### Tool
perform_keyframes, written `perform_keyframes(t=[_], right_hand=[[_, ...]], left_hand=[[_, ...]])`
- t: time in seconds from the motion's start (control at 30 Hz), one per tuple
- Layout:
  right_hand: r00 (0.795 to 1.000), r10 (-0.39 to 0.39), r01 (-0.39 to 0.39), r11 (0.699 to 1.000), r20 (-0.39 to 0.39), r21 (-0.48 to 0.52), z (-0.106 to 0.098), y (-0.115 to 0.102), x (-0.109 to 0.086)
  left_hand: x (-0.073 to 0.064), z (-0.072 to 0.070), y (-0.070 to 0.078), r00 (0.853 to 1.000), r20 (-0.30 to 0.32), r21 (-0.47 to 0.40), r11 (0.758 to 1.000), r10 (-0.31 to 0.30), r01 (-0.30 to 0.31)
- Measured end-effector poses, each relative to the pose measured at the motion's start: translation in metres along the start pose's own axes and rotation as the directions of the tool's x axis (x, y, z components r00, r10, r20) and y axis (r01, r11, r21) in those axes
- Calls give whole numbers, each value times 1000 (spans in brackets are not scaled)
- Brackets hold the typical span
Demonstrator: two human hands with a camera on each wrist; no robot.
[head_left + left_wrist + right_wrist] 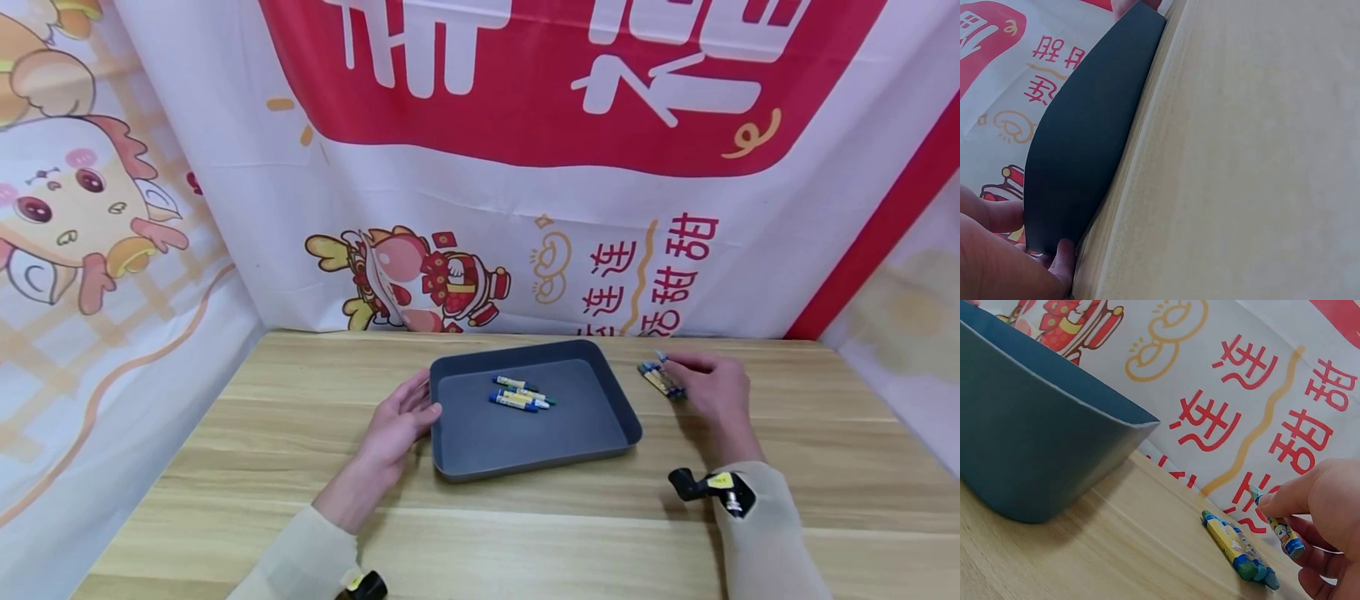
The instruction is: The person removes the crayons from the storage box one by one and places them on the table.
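Observation:
A dark grey rectangular tray (536, 433) sits on the wooden table. Inside it lie several crayons (517, 402) in yellow-and-blue wrappers. My left hand (397, 427) grips the tray's left side, thumb over the rim and fingers along the outer wall. In the left wrist view, the thumb and fingers close round one end of the tray (1085, 137). To the right of the tray, my right hand (712, 390) pinches a light-blue-tipped crayon (1286, 537) between thumb and fingers. Just beside that hand, a few more crayons (1235, 550) lie close together on the table.
The wooden table (480, 542) stretches round the tray on all sides. A printed white-and-red cloth (465, 200) hangs along its back edge, and more printed cloth (82, 350) hangs at the left. Small black cameras (716, 487) are strapped to both wrists.

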State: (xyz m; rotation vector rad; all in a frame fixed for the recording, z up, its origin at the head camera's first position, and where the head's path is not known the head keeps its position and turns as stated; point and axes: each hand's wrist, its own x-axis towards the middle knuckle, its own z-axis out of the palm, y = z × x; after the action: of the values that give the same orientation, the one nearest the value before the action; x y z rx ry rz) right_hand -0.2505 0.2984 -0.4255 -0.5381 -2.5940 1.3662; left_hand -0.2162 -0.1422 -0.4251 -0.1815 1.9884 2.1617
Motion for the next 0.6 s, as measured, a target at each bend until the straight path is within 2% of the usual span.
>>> perform_keyframes(t=[0.13, 0.6], right_hand=[[998, 64, -64, 998, 10, 0, -2, 3, 2], [998, 68, -70, 994, -18, -83, 1, 10, 4]], left_hand=[[1, -1, -1, 1000, -1, 1, 1000, -1, 1], [3, -1, -2, 1000, 2, 1, 1000, -14, 14]])
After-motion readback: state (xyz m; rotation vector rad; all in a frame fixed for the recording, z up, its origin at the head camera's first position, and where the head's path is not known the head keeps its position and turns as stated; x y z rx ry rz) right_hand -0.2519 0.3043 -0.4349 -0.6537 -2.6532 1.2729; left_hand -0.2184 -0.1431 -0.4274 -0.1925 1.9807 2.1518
